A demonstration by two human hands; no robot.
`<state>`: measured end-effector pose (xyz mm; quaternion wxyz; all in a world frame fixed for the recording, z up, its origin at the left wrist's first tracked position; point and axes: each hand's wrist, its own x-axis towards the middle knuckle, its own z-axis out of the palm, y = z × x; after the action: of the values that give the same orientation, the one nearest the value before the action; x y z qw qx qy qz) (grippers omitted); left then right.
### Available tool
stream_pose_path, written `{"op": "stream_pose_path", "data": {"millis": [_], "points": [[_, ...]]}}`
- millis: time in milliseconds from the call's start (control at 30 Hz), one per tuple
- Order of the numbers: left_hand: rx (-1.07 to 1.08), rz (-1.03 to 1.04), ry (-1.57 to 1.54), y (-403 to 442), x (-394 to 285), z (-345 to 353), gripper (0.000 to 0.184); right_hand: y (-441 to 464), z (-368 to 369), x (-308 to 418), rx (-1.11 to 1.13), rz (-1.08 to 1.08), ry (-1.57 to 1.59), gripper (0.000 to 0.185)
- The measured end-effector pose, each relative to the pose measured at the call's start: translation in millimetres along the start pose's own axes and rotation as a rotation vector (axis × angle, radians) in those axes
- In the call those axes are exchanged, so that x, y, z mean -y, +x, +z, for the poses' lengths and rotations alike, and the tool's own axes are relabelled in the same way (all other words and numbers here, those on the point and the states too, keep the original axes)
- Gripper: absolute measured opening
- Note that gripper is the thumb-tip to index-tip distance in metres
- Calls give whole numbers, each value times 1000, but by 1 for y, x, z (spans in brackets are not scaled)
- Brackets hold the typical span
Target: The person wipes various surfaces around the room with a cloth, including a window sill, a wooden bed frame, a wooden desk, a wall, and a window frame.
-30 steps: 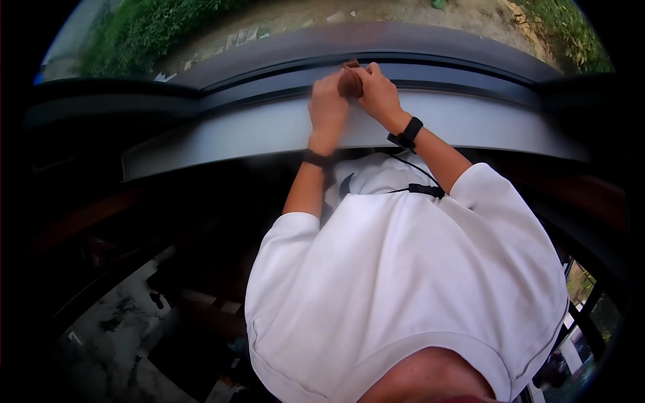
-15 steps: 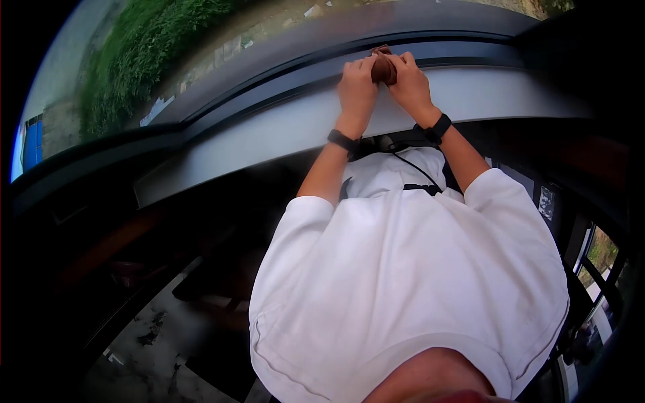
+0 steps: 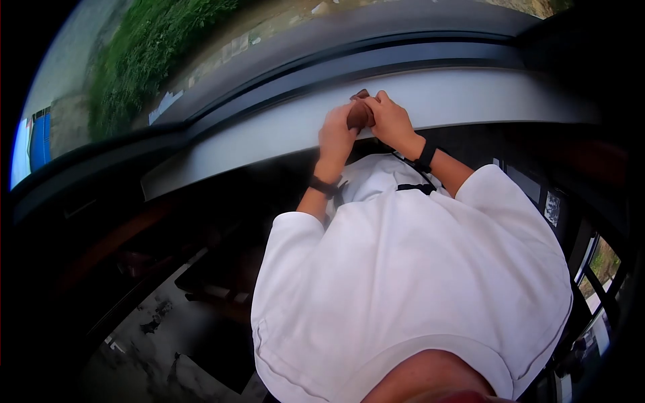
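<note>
Both hands meet over the white window sill (image 3: 470, 97) at the upper middle of the view. A small brown object (image 3: 358, 116), its exact kind unclear, lies between them. My left hand (image 3: 336, 131), slightly blurred, has its fingers wrapped round the left side of it. My right hand (image 3: 392, 123) pinches its right side with bent fingers. A darker brown tip of the object sticks up above the fingers. Black bands circle both wrists.
Beyond the sill runs a dark window frame track (image 3: 430, 52), with green bushes (image 3: 158, 47) and bare ground outside. A marbled surface (image 3: 151, 322) shows at lower left. Dark furniture and a barred window (image 3: 601, 269) flank my white shirt.
The view has turned, showing more at the left outside. Both hands, still on the brown object, have come back from the window track to over the white sill, nearer my body.
</note>
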<state>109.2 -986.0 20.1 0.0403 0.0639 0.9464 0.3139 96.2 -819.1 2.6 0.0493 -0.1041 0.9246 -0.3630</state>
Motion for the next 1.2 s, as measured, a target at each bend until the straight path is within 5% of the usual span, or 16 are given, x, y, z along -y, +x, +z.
{"op": "stream_pose_path", "data": {"millis": [367,567,633,867,1200], "points": [[-160,31,18,35,1,11,49,31,-7,-7,-101,-68,36,40],[-38,143,-8,39,-41,42,54,1,-47,-38,-61,115,-62,44],[-12,153,-21,32,-47,45,56,-12,-56,-39,-73,20,-42,44],[43,39,-70,-16,-20,11,56,-22,-22,-14,127,29,-21,40],[-72,-118,-31,6,32,-14,52,32,26,15,67,-93,0,41]]}}
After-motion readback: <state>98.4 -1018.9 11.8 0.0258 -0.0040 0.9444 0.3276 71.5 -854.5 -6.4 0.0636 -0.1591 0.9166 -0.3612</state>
